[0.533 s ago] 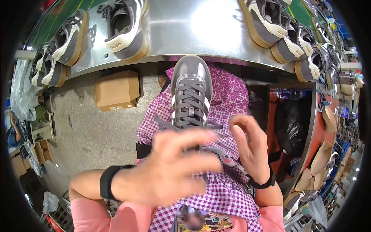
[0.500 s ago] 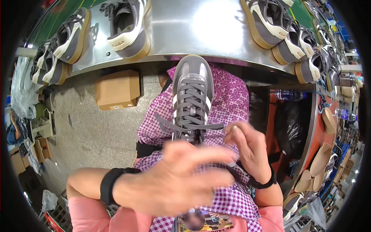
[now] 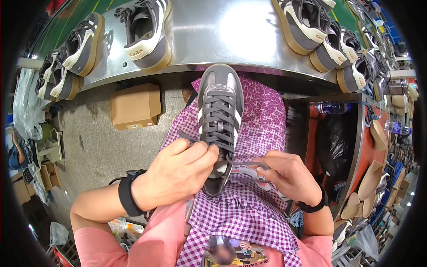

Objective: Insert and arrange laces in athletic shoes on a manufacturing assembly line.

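Observation:
A dark grey sneaker with white side stripes rests on my lap, its toe pointing at the bench edge. Grey laces run crosswise up its tongue. My left hand is closed at the top of the lacing on the shoe's left side, with a lace end poking out beyond its fingers. Off the shoe's right side, my right hand pinches the other grey shoelace, which stretches from the collar to its fingers. The left fingertips are partly hidden against the shoe.
Across the front runs a shiny metal bench. Similar sneakers stand on its left, and several more on its right. A cardboard box lies on the floor. Beside my right side is a red-brown shelf with a black bag.
My left hand has moved up and left from over my lap onto the shoe's collar. My right hand has come down slightly, drawing the lace out to the right.

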`<state>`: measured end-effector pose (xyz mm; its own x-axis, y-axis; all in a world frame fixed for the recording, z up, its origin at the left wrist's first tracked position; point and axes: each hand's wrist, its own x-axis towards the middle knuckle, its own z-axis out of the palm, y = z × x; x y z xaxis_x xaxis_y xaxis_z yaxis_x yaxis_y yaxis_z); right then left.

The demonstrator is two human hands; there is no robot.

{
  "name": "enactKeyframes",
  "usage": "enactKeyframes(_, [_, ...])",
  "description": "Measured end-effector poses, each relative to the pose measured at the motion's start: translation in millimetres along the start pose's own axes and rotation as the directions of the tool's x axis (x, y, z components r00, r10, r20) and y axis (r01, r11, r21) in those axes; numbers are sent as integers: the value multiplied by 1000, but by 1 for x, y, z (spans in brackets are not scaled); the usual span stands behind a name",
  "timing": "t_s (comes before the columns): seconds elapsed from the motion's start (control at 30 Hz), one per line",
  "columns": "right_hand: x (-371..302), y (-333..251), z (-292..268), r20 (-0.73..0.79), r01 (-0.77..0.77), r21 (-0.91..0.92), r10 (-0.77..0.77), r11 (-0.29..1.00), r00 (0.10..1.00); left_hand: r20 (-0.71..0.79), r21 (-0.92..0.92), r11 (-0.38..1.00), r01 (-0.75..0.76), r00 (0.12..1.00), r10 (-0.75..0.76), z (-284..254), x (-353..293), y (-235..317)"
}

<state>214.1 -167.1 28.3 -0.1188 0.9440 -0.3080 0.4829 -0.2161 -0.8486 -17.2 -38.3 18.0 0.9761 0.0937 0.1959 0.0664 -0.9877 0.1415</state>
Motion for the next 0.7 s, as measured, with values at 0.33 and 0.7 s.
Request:
enactKeyframes(0.33, [-2,-3,20,94,-276,564,271,778,958,70,6,999,37,997,-37,4,2,-4])
enactKeyframes(0.7, [13,-7,22,331,-321,574,145,753,932,-244,-949,163,-269,957,158,-16,41,53])
